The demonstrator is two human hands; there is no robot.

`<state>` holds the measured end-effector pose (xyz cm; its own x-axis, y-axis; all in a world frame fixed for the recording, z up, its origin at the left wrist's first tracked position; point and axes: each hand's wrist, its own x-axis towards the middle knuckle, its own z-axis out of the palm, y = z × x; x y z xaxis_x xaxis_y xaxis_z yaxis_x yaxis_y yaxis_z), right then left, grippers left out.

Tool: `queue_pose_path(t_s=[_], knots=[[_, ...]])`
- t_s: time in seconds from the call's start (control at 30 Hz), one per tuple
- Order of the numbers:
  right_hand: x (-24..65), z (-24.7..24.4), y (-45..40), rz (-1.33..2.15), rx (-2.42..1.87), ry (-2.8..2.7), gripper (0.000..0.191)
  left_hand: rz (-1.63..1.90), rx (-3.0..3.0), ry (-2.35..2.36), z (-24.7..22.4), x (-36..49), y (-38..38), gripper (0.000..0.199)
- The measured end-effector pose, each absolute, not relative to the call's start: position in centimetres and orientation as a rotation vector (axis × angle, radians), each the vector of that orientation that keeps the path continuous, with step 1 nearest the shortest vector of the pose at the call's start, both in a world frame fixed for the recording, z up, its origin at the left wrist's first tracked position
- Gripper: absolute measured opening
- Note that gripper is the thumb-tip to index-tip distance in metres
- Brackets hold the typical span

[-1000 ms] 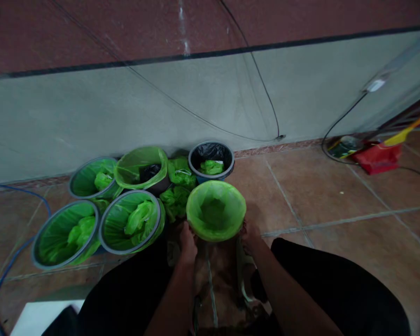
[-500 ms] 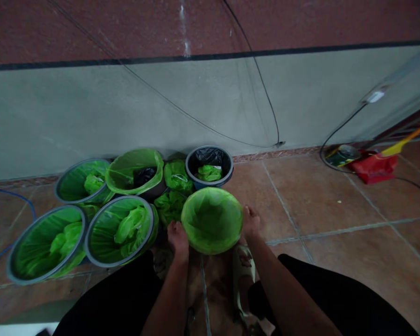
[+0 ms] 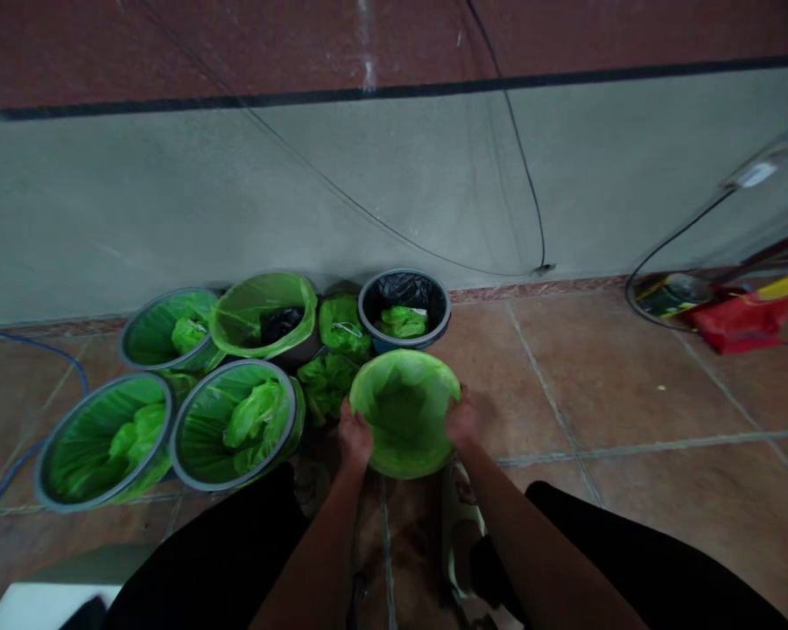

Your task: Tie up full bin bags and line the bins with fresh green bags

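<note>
A round bin lined with a green bag (image 3: 404,416) stands between my feet, the bag folded over its rim. My left hand (image 3: 355,435) is closed on the left side of the lined rim. On the right side, my right hand (image 3: 463,418) grips the rim too. Just behind stands a bin with a black liner (image 3: 404,308) and a crumpled green bag inside. Bunched green bags (image 3: 328,382) lie to the left of the held bin.
Several green-lined bins (image 3: 231,424) stand at the left near the wall (image 3: 394,192). A blue hose (image 3: 36,339) lies at far left, a white object (image 3: 59,604) at bottom left. A red dustpan (image 3: 735,322), a can (image 3: 675,295) and a black cable (image 3: 670,241) are at the right.
Both hands have moved inward onto the sides of the lined bin, my fingers now on its rim. The view has shifted slightly, with the surroundings mostly displaced to the right.
</note>
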<state>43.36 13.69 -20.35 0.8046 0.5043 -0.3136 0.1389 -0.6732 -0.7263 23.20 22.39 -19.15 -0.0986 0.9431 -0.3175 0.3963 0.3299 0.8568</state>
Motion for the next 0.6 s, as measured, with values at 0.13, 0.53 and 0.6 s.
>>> queue_pose_path(t_s=[0.13,0.53,0.6], knots=[[43.7,-19.6,13.4,0.532,-2.351,-0.568,0.058,0.731,1.246,1.681,-19.2,23.0,22.1,0.042],[47.2,-19.2,18.6,0.586,-2.243,-0.78,0.025,0.757,1.654,1.633,-17.3,24.7,26.7,0.04],[47.3,-19.9,18.7,0.647,-2.228,-0.768,0.024,0.702,1.665,1.543,-17.7,25.1,27.8,0.035]])
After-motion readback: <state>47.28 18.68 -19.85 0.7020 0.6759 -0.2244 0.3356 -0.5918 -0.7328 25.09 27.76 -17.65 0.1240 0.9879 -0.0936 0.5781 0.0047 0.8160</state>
